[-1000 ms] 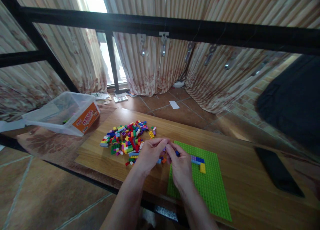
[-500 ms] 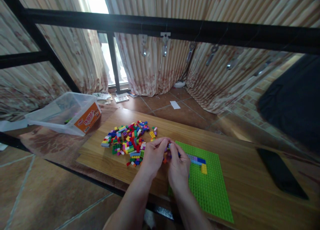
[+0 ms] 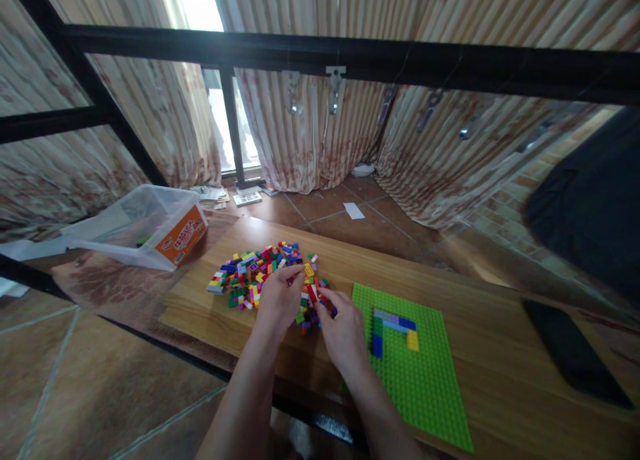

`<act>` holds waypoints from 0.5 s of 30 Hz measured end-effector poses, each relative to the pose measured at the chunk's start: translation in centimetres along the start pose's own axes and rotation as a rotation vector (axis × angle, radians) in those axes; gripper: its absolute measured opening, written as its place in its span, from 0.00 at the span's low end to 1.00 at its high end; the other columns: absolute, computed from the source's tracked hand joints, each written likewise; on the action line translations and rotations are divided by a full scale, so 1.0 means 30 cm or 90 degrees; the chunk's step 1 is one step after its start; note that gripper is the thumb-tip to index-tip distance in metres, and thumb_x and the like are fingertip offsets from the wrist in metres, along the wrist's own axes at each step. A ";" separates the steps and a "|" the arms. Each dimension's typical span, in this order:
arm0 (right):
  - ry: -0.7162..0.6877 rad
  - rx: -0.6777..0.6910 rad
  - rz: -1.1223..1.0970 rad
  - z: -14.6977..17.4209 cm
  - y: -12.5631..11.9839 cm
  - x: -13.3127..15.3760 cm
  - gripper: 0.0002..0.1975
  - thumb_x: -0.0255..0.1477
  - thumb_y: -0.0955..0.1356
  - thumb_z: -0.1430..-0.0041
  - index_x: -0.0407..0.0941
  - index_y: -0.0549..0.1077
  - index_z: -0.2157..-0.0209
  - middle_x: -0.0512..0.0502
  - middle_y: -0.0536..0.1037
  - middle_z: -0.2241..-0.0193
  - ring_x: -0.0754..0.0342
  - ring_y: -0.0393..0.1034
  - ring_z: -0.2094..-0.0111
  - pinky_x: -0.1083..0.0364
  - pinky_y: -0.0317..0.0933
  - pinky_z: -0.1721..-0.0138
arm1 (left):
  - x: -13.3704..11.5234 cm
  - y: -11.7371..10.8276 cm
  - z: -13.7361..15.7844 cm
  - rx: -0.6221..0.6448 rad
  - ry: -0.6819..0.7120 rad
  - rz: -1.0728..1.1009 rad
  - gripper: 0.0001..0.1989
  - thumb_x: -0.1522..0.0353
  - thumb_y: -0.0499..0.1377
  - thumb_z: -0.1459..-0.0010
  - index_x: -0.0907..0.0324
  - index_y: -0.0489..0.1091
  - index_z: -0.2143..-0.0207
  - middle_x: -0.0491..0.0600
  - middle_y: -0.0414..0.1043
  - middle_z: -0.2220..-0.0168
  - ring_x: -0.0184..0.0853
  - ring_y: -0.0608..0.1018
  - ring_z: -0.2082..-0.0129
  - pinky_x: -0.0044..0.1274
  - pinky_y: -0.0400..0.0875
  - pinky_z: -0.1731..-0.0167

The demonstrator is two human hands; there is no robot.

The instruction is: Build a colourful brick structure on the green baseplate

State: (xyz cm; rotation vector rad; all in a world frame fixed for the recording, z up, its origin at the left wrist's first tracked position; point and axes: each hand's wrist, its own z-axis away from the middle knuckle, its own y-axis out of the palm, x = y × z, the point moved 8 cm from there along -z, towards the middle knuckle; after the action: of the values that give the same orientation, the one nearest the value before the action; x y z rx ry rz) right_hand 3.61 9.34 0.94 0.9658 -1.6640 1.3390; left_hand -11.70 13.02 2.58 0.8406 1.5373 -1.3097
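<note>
Ribbed cream curtains (image 3: 310,133) with rusty blotches fill the background behind a black metal frame (image 3: 320,50). In front lies the wooden surface (image 3: 495,367), smooth and long-grained, its length running left to right and slanting nearer at the right end. Off its far left corner sits a translucent plastic tub (image 3: 170,207) with an orange label (image 3: 183,237).

The square-cornered green baseplate (image 3: 420,393) lies flat right of centre, studded all over; its right edge runs away from the person, leaning left at the far end. To its left spreads a loose pile of bricks (image 3: 243,280), glossy, blocky and pointing every which way. A flat black slab (image 3: 575,353) rests at the far right.

The left hand (image 3: 283,297) is over the pile, fingers curled with a narrow gap at the tips (whether a brick sits there, I cannot tell). The right hand (image 3: 343,327) reaches the pile's right side, thumb and forefinger close together; its grip is likewise unclear.

On the baseplate, a squared hook of bricks (image 3: 395,320) opens toward the person: long row running left to right, a green-and-blue leg (image 3: 377,340) at left, a shorter yellow brick (image 3: 413,341) at right.
</note>
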 end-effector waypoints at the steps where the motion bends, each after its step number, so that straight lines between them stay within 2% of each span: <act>1: -0.001 0.006 -0.003 -0.001 0.002 0.003 0.13 0.27 0.68 0.47 0.49 0.79 0.59 0.46 0.77 0.64 0.51 0.69 0.65 0.52 0.61 0.60 | -0.010 -0.003 0.001 -0.001 0.016 -0.035 0.11 0.71 0.57 0.47 0.57 0.79 0.65 0.48 0.79 0.66 0.35 0.77 0.65 0.23 0.69 0.62; 6: 0.007 0.002 -0.039 -0.001 -0.012 -0.001 0.13 0.27 0.68 0.49 0.48 0.79 0.60 0.46 0.78 0.63 0.51 0.69 0.66 0.52 0.61 0.60 | -0.043 -0.013 0.011 -0.020 0.049 -0.122 0.20 0.80 0.53 0.53 0.56 0.79 0.63 0.47 0.79 0.62 0.36 0.77 0.60 0.26 0.68 0.53; 11: 0.007 -0.014 -0.060 0.009 -0.034 -0.007 0.12 0.29 0.67 0.48 0.48 0.78 0.60 0.45 0.79 0.60 0.49 0.71 0.61 0.49 0.61 0.55 | -0.033 -0.023 0.006 -0.025 0.032 -0.089 0.25 0.83 0.51 0.57 0.57 0.79 0.62 0.49 0.78 0.57 0.38 0.76 0.54 0.27 0.65 0.48; 15: 0.056 -0.026 -0.091 0.016 -0.051 -0.042 0.17 0.30 0.66 0.47 0.47 0.74 0.54 0.44 0.78 0.58 0.48 0.71 0.57 0.47 0.61 0.52 | -0.001 -0.040 -0.006 -0.045 0.011 -0.059 0.26 0.83 0.50 0.57 0.58 0.78 0.59 0.50 0.77 0.57 0.38 0.76 0.54 0.29 0.64 0.47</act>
State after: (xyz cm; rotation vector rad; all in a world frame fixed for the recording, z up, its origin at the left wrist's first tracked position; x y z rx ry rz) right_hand 5.46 8.75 0.31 0.9700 -1.5213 1.2297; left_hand -12.83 12.96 3.03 0.7456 1.6435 -1.3099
